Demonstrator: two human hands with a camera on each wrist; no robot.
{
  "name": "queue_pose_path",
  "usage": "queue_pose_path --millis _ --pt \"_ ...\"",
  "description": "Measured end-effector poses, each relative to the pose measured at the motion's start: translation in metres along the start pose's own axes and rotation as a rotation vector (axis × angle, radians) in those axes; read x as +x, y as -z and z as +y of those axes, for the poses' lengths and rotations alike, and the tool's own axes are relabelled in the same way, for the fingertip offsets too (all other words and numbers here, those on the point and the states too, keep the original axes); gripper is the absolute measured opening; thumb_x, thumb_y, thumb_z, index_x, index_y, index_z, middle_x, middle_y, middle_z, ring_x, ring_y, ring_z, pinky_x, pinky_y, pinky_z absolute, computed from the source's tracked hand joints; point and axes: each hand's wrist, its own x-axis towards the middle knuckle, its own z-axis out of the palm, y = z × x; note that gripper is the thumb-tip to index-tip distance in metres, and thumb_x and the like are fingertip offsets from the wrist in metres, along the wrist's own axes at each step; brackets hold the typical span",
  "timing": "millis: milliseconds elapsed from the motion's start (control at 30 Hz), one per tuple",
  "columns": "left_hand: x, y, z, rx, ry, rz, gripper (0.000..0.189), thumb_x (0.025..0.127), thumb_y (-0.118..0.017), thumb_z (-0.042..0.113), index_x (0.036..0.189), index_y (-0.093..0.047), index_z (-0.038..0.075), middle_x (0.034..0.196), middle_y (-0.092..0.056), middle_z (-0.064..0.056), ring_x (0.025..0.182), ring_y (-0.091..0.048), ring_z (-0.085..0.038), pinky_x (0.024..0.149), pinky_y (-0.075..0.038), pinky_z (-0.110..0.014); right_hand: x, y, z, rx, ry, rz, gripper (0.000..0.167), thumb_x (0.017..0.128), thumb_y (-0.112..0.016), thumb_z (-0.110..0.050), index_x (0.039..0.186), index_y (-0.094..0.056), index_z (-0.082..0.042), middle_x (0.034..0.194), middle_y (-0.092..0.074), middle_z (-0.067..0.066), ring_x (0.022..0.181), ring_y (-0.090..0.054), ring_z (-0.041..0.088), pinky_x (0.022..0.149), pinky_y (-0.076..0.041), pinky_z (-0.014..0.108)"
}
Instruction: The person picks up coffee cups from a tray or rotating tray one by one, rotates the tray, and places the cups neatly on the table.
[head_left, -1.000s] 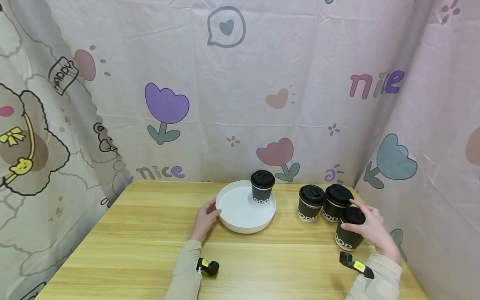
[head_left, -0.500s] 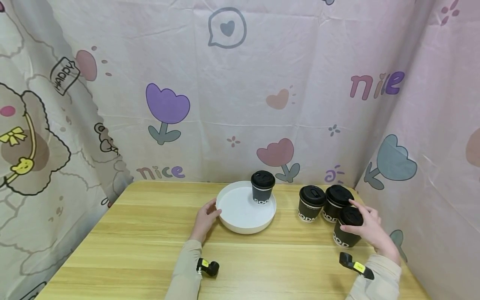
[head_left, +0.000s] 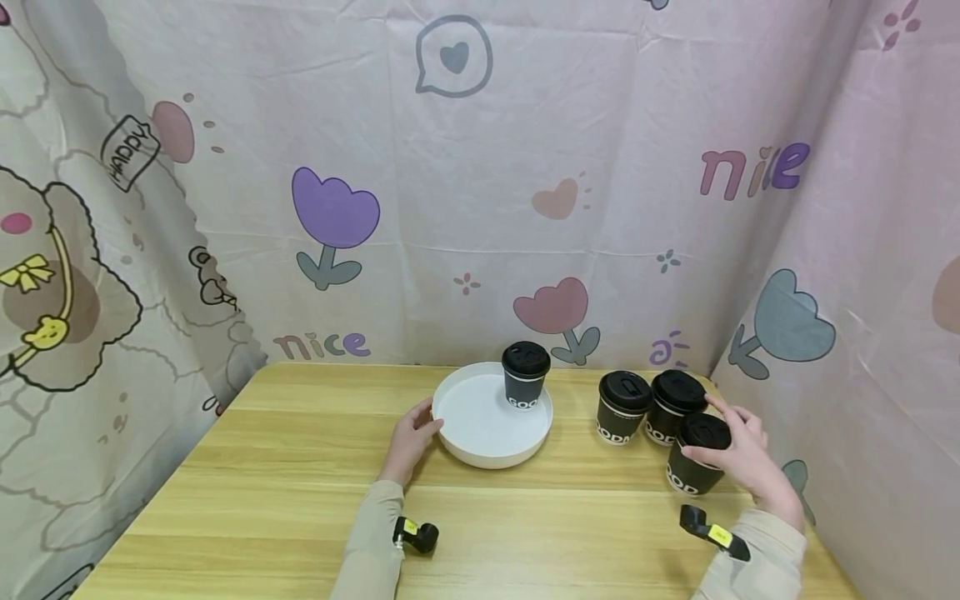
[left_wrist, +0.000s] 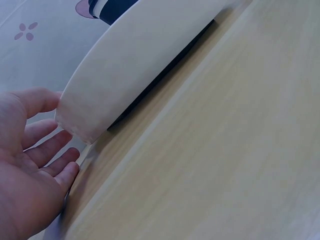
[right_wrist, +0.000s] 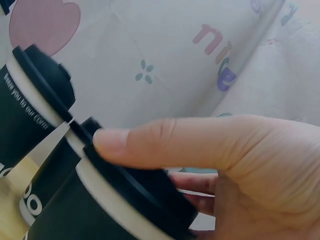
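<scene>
My right hand (head_left: 746, 462) holds a black lidded paper coffee cup (head_left: 693, 473) by its lid, at the right of the table. The thumb (right_wrist: 160, 144) presses the near side of the lid in the right wrist view; the other fingers go behind it, partly hidden. Two more such cups, one to the left (head_left: 622, 408) and one just behind (head_left: 667, 421), stand close by. My left hand (head_left: 408, 437) holds the left edge of a round white plate (head_left: 472, 425), thumb at the rim (left_wrist: 59, 102). A smaller black lidded cup (head_left: 523, 379) stands on the plate's back right.
The wooden table (head_left: 300, 500) reaches back to a patterned curtain (head_left: 450, 167), which also hangs along both sides. Bare tabletop lies in front of the plate and to its left. The table's right edge runs close beside my right forearm (head_left: 757, 558).
The cup in my right hand has shifted slightly left and away from me. My right fingertips have moved a little along its lid. The left hand and plate have stayed in place.
</scene>
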Motion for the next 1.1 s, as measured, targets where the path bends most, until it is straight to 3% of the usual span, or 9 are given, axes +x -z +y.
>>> queue_pose_path --millis 267,400,533,600,633,767,833,900,1100 --pt "0.002 -0.001 0.000 0.002 0.003 0.013 0.057 0.093 -0.062 0.010 0.146 -0.041 0.004 0.150 -0.042 -0.021 0.139 -0.040 -0.038 0.115 -0.037 -0.049 -0.004 0.007 -0.018 0.016 0.089 0.156 0.087 0.090 -0.067 -0.035 0.155 -0.017 -0.007 0.156 -0.006 0.037 0.139 -0.005 0.061 0.100 -0.013 0.082" --pt "0.003 -0.001 -0.001 0.001 -0.001 0.012 0.057 0.093 -0.062 0.010 0.146 -0.041 0.004 0.150 -0.043 -0.021 0.139 -0.040 -0.037 0.115 -0.037 -0.048 -0.003 0.007 -0.029 0.033 0.151 0.253 0.076 0.094 -0.063 -0.034 0.154 -0.024 -0.007 0.154 -0.023 0.033 0.139 -0.019 0.055 0.104 -0.022 0.076" --pt "0.002 0.000 -0.001 0.005 -0.003 0.009 0.058 0.093 -0.062 0.012 0.147 -0.041 0.004 0.150 -0.042 -0.021 0.139 -0.040 -0.038 0.115 -0.036 -0.049 0.001 0.001 -0.048 0.061 0.152 0.351 0.069 0.095 -0.061 -0.035 0.152 -0.031 -0.010 0.149 -0.039 0.026 0.134 -0.035 0.046 0.114 -0.032 0.057" --pt "-0.004 0.000 0.008 0.013 -0.008 0.000 0.058 0.094 -0.062 0.011 0.146 -0.040 0.001 0.150 -0.041 -0.024 0.139 -0.039 -0.040 0.115 -0.036 -0.050 0.003 -0.004 -0.060 0.095 0.135 0.393 0.065 0.095 -0.061 -0.035 0.151 -0.035 -0.013 0.146 -0.045 0.023 0.133 -0.041 0.042 0.114 -0.035 0.053" --pt "-0.008 0.000 0.014 0.015 -0.004 -0.005 0.058 0.094 -0.061 0.011 0.146 -0.039 0.000 0.151 -0.040 -0.024 0.139 -0.039 -0.041 0.115 -0.036 -0.050 0.005 -0.007 -0.064 0.117 0.130 0.411 0.064 0.095 -0.061 -0.034 0.150 -0.037 -0.014 0.145 -0.047 0.022 0.132 -0.043 0.040 0.115 -0.038 0.044" --pt "-0.012 0.000 0.022 0.011 0.007 -0.016 0.058 0.094 -0.060 0.009 0.146 -0.037 -0.003 0.151 -0.038 -0.026 0.139 -0.038 -0.042 0.115 -0.036 -0.051 0.018 -0.023 -0.079 0.263 0.140 0.478 0.055 0.096 -0.062 -0.026 0.146 -0.044 -0.013 0.136 -0.056 0.014 0.125 -0.054 0.016 0.106 -0.045 0.018" --pt "-0.006 0.000 0.013 0.001 0.016 -0.010 0.059 0.094 -0.061 0.010 0.147 -0.038 -0.001 0.152 -0.039 -0.024 0.140 -0.038 -0.041 0.116 -0.036 -0.050 0.025 -0.032 -0.083 0.338 0.165 0.487 0.051 0.096 -0.061 -0.022 0.143 -0.046 -0.011 0.132 -0.058 0.012 0.117 -0.054 0.003 0.096 -0.042 0.003" --pt "-0.001 0.000 0.004 0.002 0.012 -0.001 0.059 0.094 -0.062 0.012 0.147 -0.039 0.002 0.152 -0.040 -0.023 0.140 -0.038 -0.040 0.116 -0.035 -0.050 0.030 -0.039 -0.088 0.393 0.183 0.471 0.049 0.096 -0.060 -0.020 0.143 -0.047 -0.009 0.130 -0.058 0.011 0.112 -0.052 -0.003 0.092 -0.041 0.001" --pt "0.002 0.000 0.000 0.015 0.001 0.011 0.058 0.094 -0.062 0.013 0.147 -0.041 0.004 0.151 -0.041 -0.020 0.140 -0.039 -0.038 0.116 -0.036 -0.048 0.040 -0.060 -0.102 0.407 0.173 0.384 0.049 0.098 -0.057 -0.027 0.143 -0.047 -0.010 0.133 -0.058 0.016 0.121 -0.054 0.019 0.088 -0.038 0.000"
